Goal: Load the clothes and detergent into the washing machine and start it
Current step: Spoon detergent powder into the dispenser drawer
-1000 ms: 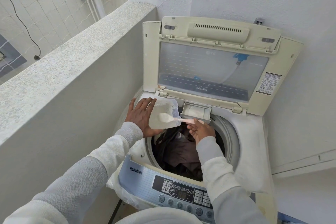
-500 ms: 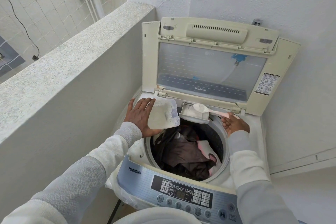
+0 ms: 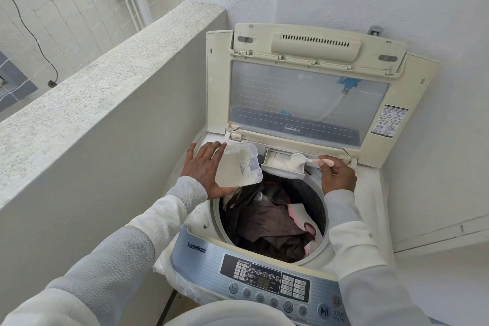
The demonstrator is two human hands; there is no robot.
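The top-loading washing machine (image 3: pixel 370 219) stands with its lid (image 3: pixel 307 98) raised. Dark brown and pink-white clothes (image 3: pixel 270 225) fill the drum. My left hand (image 3: pixel 203 167) holds a clear plastic detergent container (image 3: pixel 238 164) of white powder, tilted above the drum's left rim. My right hand (image 3: pixel 337 174) pinches the pink handle of a small spoon (image 3: pixel 304 160). The spoon's white bowl is turned over the pulled-out detergent drawer (image 3: pixel 280 164) at the back of the opening, and white powder lies in the drawer.
The control panel (image 3: pixel 267 278) with its start/pause button (image 3: pixel 324 311) runs along the machine's front. A concrete parapet wall (image 3: pixel 105 82) stands close on the left. White walls close in behind and to the right.
My right hand carried the spoon from the container across to the drawer and tipped it there. The left hand and container stayed almost still.
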